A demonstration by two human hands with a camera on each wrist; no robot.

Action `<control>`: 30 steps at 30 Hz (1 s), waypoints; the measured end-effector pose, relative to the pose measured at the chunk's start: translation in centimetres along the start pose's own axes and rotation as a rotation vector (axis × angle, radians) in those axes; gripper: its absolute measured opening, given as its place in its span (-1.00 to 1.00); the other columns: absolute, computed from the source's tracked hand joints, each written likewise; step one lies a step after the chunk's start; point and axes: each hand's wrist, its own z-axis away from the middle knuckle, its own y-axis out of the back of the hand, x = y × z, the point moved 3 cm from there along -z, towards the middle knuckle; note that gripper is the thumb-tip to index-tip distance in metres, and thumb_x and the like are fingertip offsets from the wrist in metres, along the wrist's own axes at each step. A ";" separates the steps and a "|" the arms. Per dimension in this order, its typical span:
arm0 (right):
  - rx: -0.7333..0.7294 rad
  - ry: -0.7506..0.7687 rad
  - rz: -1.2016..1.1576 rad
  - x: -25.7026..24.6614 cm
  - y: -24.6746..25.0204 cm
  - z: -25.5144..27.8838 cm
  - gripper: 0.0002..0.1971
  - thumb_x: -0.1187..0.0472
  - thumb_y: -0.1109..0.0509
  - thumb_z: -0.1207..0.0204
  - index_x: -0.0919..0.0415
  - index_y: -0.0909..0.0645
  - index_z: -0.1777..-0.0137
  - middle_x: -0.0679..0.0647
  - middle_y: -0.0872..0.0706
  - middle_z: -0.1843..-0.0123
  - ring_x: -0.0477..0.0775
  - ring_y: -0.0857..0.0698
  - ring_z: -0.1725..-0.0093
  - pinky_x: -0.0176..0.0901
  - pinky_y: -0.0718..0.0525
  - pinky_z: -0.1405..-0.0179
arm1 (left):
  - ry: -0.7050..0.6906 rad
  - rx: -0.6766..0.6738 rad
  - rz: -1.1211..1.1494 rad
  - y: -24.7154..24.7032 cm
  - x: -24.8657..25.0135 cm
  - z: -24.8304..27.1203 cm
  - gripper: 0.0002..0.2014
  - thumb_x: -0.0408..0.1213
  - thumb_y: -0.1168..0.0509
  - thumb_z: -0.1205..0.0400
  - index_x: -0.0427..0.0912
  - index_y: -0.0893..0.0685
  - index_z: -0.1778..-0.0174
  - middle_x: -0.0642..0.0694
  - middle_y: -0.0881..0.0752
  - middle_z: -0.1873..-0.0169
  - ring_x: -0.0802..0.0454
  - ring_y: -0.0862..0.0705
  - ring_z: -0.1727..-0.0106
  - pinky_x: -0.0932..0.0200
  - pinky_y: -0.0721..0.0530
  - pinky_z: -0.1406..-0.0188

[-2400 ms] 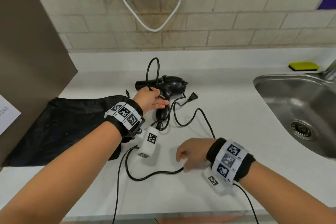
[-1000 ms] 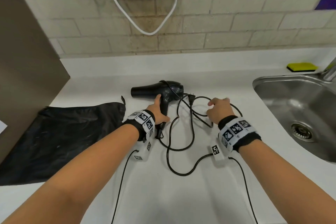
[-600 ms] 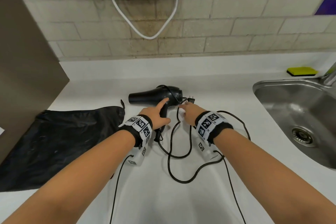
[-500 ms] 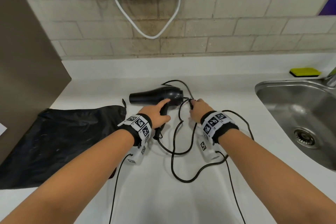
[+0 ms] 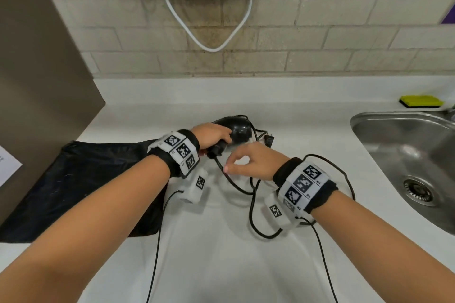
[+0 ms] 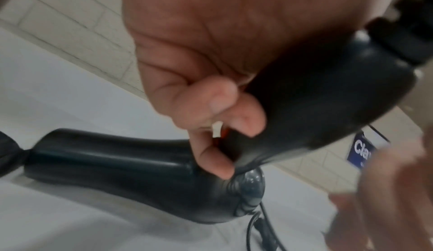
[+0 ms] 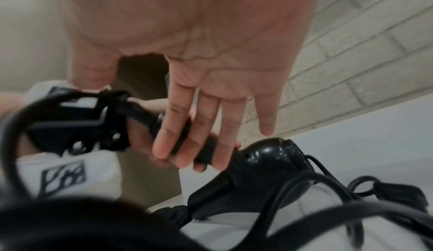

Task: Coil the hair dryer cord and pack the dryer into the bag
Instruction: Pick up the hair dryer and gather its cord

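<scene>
My left hand (image 5: 211,135) grips the handle of the black hair dryer (image 5: 238,128), tilted up off the white counter; the left wrist view shows those fingers (image 6: 222,116) curled round the handle, the barrel (image 6: 117,162) below. My right hand (image 5: 246,162) pinches the black cord (image 5: 251,216) between thumb and forefinger just below the handle's end. The rest of the cord lies in loose loops under my right wrist. The plug (image 5: 269,140) rests beside the dryer's rear end. A flat black bag (image 5: 86,179) lies at left, partly under my left forearm.
A steel sink (image 5: 406,145) is set into the counter at right, with a yellow sponge (image 5: 421,101) behind it. A brown panel (image 5: 37,69) walls off the left side. A white hose (image 5: 211,39) hangs on the brick wall. Thin black wrist-camera cables trail toward me.
My left hand has tipped the dryer up, so its barrel is now hidden behind that hand. My right hand has drawn back from the plug to the cord at the handle's end.
</scene>
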 end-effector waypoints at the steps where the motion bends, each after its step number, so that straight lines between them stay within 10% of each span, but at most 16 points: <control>1: -0.020 0.011 -0.023 -0.4 -0.2 0.1 -0.71 -0.03 -0.34 -0.52 0.16 -0.72 -0.02 0.07 -0.75 -0.07 0.01 -0.66 -0.11 -0.20 -0.58 -0.12 | 0.032 -0.002 0.031 0.2 0.1 -0.3 -0.71 -0.08 -0.28 -0.51 0.03 -0.62 -0.15 -0.07 -0.65 0.18 -0.01 -0.60 0.37 0.25 -0.47 0.49; 7: 0.009 0.033 -0.245 -2.3 0.1 0.5 -0.71 0.18 -0.28 -0.59 0.19 -0.54 -0.28 -0.05 -0.75 0.19 -0.08 -0.72 0.04 -0.21 -0.56 -0.20 | 0.180 -0.128 0.156 0.8 -0.2 -1.2 -0.57 0.06 -0.33 -0.40 -0.18 -0.59 -0.04 -0.10 -0.64 0.34 0.04 -0.57 0.45 0.25 -0.43 0.51; 10: -0.016 0.033 -0.216 -2.8 -0.3 0.9 -0.73 0.22 -0.29 -0.58 0.20 -0.47 -0.26 -0.05 -0.69 0.26 -0.02 -0.73 0.19 -0.39 -0.58 0.15 | 0.178 -0.183 0.208 0.8 -0.1 -1.0 -0.65 0.05 -0.33 -0.45 -0.18 -0.57 0.09 -0.10 -0.63 0.37 0.02 -0.55 0.44 0.25 -0.41 0.51; 16: 0.302 0.038 -0.279 -2.3 1.4 0.7 -0.74 0.38 -0.12 -0.62 0.22 -0.48 -0.25 -0.08 -0.50 0.32 -0.15 -0.51 0.44 -0.29 -0.57 0.38 | -0.088 -0.046 0.552 1.6 1.7 2.8 -0.67 -0.32 0.03 -0.61 -0.11 -0.65 -0.02 -0.13 -0.60 0.22 -0.04 -0.50 0.38 0.18 -0.45 0.44; 21: 0.426 0.111 -0.289 -2.2 3.1 1.0 -0.69 0.44 -0.13 -0.61 0.27 -0.56 -0.28 -0.20 -0.51 0.33 -0.46 -0.52 0.45 -0.59 -0.43 0.39 | -0.439 0.125 0.155 0.4 2.2 4.9 -0.70 -0.38 -0.27 -0.60 0.07 -0.53 -0.17 0.04 -0.63 0.14 0.13 -0.60 0.25 0.43 -0.54 0.38; 30: 0.327 -0.133 0.102 2.4 1.8 2.0 -0.82 0.20 -0.18 -0.60 0.21 -0.60 0.06 0.08 -0.66 0.09 0.06 -0.62 0.11 -0.11 -0.57 0.00 | -0.395 0.311 0.233 0.7 3.6 5.4 -0.86 -0.20 -0.17 -0.70 -0.02 -0.51 -0.16 0.11 -0.57 0.22 0.16 -0.54 0.38 0.46 -0.55 0.53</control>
